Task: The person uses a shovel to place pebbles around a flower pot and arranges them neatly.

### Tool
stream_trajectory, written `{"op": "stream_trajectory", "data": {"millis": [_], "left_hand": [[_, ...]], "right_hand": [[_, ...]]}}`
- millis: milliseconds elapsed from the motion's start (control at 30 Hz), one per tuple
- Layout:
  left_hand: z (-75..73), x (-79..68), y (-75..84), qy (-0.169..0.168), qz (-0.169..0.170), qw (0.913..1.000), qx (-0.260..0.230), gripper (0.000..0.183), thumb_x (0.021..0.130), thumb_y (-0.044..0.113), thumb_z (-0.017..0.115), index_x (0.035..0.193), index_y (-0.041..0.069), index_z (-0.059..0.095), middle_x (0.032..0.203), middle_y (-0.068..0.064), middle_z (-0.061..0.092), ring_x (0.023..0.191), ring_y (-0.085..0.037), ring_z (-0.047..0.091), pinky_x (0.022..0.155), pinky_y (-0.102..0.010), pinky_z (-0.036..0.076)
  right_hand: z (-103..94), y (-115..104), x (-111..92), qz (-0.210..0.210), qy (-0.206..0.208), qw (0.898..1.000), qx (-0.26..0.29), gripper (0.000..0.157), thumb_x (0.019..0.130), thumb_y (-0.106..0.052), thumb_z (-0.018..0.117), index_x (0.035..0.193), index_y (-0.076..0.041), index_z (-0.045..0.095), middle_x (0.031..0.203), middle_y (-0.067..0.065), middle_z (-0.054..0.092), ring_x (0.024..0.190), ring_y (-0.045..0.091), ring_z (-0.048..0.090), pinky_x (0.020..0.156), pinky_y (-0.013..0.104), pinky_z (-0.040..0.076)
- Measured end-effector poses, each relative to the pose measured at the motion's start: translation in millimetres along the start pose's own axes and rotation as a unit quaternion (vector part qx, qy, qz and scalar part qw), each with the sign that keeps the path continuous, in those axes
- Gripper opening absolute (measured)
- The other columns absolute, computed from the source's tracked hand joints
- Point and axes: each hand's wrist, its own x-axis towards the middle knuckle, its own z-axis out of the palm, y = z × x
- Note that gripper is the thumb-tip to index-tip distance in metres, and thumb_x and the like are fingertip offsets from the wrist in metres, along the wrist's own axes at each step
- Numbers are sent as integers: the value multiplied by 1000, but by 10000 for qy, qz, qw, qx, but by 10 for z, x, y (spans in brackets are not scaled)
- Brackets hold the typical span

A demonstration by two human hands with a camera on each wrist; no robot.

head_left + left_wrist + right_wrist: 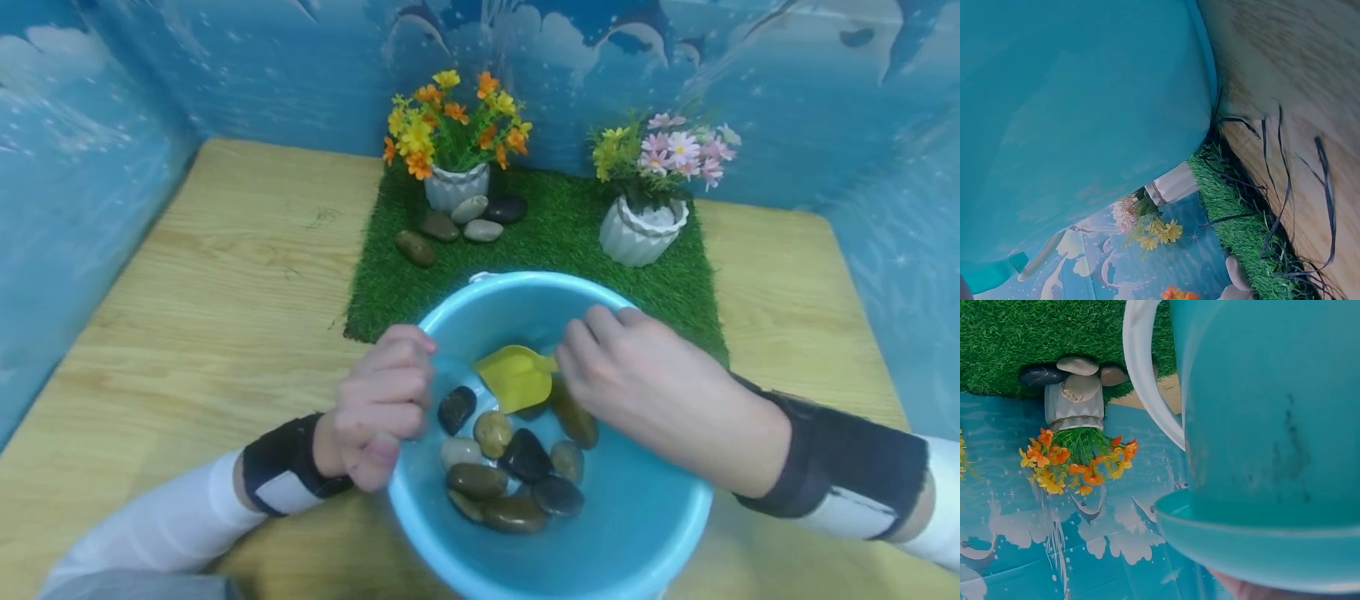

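Left hand (386, 404) grips bucket (637, 533) at left, likely steadying it; right hand (645, 375) curled beside scoop (517, 382), grasp unclear. Pots (642, 237) near worktop's (172, 333) back edge, presumably leaving room.

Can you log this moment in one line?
left grip: at blue bucket rim | right grip: yellow shovel | inside bucket: smooth stones, shovel blade

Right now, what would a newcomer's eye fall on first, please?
Probably the blue bucket in front of the person, holding stones and a yellow scoop. Behind it, orange flowers at left and pink flowers at right stand in white pots on a green mat.
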Motion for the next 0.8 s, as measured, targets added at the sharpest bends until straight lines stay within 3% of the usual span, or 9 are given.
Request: {"op": "stream_trajectory", "data": {"millis": [333,400,567,800], "left_hand": [[2,21,-15,127,77,9999,-25,50,102,20,26,52,19,35,55,4,39,56,-17,41,75,-42,40],[4,23,-14,151,77,9999,-35,51,102,20,26,52,19,35,54,4,39,56,-17,41,74,-41,40],[7,15,-8,115,61,9999,-57,52,102,20,26,52,18,35,54,4,39,56,-17,40,74,-41,39],[-3,11,-15,83,79,9999,-63,52,103,20,26,52,18,36,54,4,39,56,-17,40,74,-41,39]], "right_hand": [[48,19,17,-223,46,9970,744,27,77,1,72,68,-10,49,61,-1,31,50,10,30,44,24,27],[69,21,28,-235,-59,9903,1371,28,83,-8,74,69,-13,50,61,-3,34,49,8,31,44,23,28],[108,20,55,-232,-364,9613,2722,29,94,-37,69,75,-19,55,64,-9,40,47,3,35,45,20,33],[133,19,56,-314,-127,9603,2768,29,94,-38,68,76,-19,56,66,-10,41,50,2,36,47,19,35]]}}
